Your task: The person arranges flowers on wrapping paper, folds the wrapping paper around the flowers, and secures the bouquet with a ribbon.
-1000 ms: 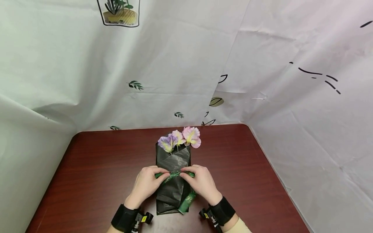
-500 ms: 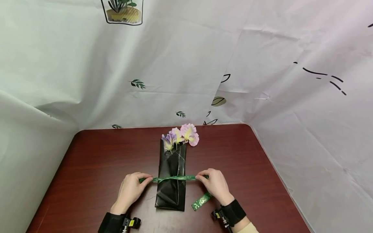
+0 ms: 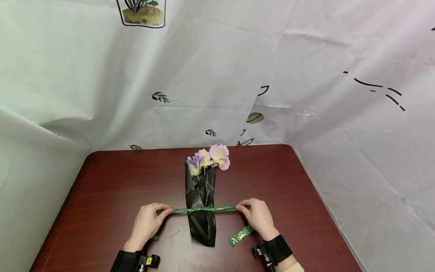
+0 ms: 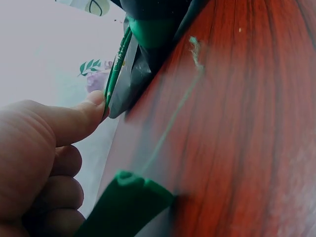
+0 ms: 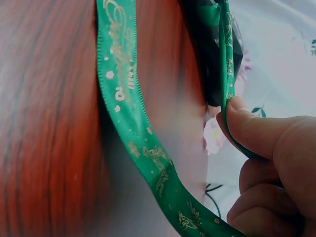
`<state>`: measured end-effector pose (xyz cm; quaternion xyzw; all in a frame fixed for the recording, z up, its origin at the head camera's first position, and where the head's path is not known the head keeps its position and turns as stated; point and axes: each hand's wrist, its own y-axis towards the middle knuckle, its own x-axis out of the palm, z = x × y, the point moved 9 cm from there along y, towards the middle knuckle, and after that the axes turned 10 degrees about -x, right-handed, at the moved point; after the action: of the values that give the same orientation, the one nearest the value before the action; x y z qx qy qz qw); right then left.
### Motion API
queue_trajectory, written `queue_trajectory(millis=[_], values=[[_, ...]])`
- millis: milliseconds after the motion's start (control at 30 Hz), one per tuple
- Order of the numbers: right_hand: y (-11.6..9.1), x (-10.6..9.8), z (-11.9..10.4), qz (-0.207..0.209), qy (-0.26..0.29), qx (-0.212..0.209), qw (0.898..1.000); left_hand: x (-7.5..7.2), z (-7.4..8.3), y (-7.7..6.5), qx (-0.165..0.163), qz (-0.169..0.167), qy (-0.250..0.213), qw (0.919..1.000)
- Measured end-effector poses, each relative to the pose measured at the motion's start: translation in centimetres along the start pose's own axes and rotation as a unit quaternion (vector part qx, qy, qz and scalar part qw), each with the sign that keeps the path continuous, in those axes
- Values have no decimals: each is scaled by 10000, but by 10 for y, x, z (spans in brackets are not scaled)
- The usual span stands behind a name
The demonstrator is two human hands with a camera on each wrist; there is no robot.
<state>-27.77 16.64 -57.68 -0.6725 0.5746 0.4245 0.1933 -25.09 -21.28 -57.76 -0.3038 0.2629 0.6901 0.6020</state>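
Observation:
A bouquet wrapped in black paper (image 3: 200, 194) lies on the table, with pink and purple flowers (image 3: 219, 154) showing at its far end. Across its middle runs a green ribbon (image 3: 222, 208) with gold print, stretched nearly straight and crossed over the front of the wrap. My left hand (image 3: 148, 221) pinches one side of the ribbon between thumb and forefinger. On the other side, my right hand (image 3: 258, 215) pinches it likewise. The ribbon's loose tail (image 5: 143, 133) hangs below the right hand, and a frayed thread trails from the short left tail (image 4: 128, 202).
The reddish-brown wooden table (image 3: 122, 181) reaches back to a white printed cloth (image 3: 204, 75) hanging behind it and at both sides. Each wrist wears a black strap (image 3: 276, 249) with a small camera.
Both hands have moved apart from the middle of the bouquet, drawing the ribbon out tight to each side. The wrap has narrowed and its lower end has shifted slightly.

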Motion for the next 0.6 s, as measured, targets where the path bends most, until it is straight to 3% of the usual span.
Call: queue_trajectory(millis=[600], values=[[-4, -13, 20, 144, -168, 139, 9997, -13, -15, 3, -311, 125, 106, 9994]])
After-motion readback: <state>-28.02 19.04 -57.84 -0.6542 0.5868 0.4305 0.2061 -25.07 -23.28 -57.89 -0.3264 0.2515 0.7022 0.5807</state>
